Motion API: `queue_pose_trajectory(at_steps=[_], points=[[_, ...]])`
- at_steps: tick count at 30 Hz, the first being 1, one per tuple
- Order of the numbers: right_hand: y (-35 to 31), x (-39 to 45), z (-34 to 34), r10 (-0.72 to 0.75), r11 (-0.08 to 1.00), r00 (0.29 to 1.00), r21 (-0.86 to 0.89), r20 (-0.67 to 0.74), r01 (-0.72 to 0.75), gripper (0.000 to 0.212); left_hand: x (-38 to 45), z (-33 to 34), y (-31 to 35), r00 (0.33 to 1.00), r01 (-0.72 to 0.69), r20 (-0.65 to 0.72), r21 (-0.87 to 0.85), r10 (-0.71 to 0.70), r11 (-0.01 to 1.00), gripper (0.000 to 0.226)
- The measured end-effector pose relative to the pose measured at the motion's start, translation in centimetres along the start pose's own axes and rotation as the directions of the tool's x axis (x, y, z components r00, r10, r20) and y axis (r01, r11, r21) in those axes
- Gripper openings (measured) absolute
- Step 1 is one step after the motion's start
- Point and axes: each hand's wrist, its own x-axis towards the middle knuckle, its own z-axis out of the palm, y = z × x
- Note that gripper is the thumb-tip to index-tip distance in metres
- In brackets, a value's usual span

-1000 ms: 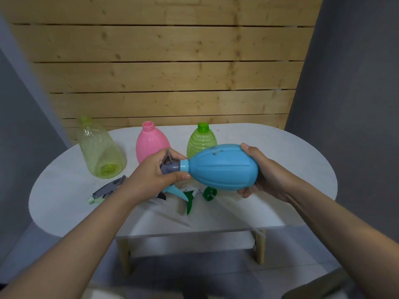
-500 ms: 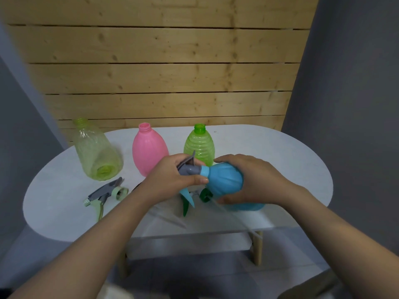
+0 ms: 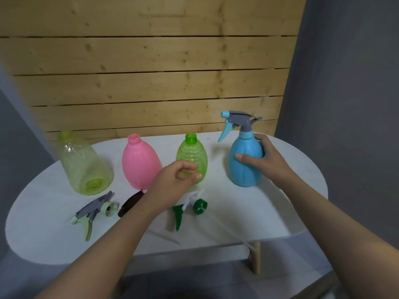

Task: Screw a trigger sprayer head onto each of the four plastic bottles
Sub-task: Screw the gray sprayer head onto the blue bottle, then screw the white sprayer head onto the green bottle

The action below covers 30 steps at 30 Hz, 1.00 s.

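A blue bottle [image 3: 245, 169] stands upright at the table's right, with a grey and blue sprayer head [image 3: 239, 119] on its neck. My right hand [image 3: 267, 162] grips its body, thumb in front and fingers behind. My left hand [image 3: 174, 182] hovers in front of the green ribbed bottle [image 3: 192, 152], fingers loosely curled and holding nothing. A pink bottle [image 3: 138, 162] and a clear yellow-green bottle [image 3: 82, 165] stand to the left; these three bottles' necks are bare. Three loose sprayer heads lie in front: pale green and grey [image 3: 92, 209], dark brown [image 3: 129, 203] partly under my left arm, and green and white [image 3: 190, 206].
The white oval table [image 3: 259, 212] stands against a wooden plank wall [image 3: 151, 83]. Thin clear dip tubes [image 3: 164, 236] trail from the loose sprayers toward the front edge. Grey walls flank both sides.
The blue bottle went from lying sideways in both hands to standing upright at the right. My left hand let go of its sprayer head and moved to the green bottle.
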Motion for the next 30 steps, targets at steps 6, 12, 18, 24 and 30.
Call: queue_pose_trajectory(at_steps=[6,12,18,24,30], points=[[0.6,0.8,0.3,-0.011,0.999,0.998,0.044,0.063,0.009,0.063,0.5,0.7,-0.8,0.999,-0.006,0.033,0.11,0.002,0.994,0.015],[0.6,0.9,0.3,-0.003,0.999,0.995,0.046,0.103,-0.001,0.073,0.5,0.9,-1.7,0.989,0.013,0.136,0.301,-0.056,0.954,0.035],[0.6,0.3,0.2,0.044,0.996,0.997,-0.08,0.06,-0.039,0.093,0.0,0.6,-2.1,0.938,-0.055,0.317,0.533,-0.14,0.844,0.061],[-0.9,-1.7,0.7,-0.038,0.968,0.988,-0.25,-0.149,0.0,0.078,0.0,0.3,-2.0,0.925,-0.068,0.336,0.602,-0.175,0.796,0.066],[-1.3,-4.2,0.9,-0.154,0.958,0.957,-0.274,-0.244,0.084,0.042,0.0,0.2,-1.5,0.924,-0.087,0.344,0.617,-0.169,0.782,0.057]])
